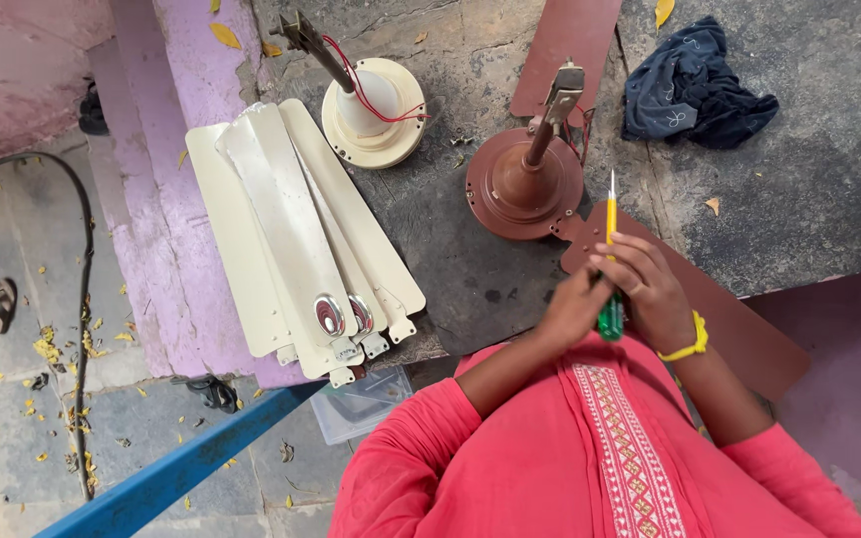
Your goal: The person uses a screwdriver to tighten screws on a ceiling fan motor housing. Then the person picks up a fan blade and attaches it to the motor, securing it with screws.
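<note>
Both my hands hold a screwdriver [611, 214] with a yellow shaft and green handle, its tip pointing away from me. My right hand [652, 289] wraps the shaft above the handle; my left hand [570, 307] grips beside the green handle. Just past the tip sits a brown ceiling fan motor [524, 182] with its rod upright. One brown blade [739, 324] runs under my hands toward the lower right.
A cream fan motor [375, 112] with red wires stands at the back. Several cream blades [296, 239] lie stacked at the left over the slab's [809, 179] edge. A dark blue cloth [695, 85] lies at the back right. A blue bar [181, 468] crosses below.
</note>
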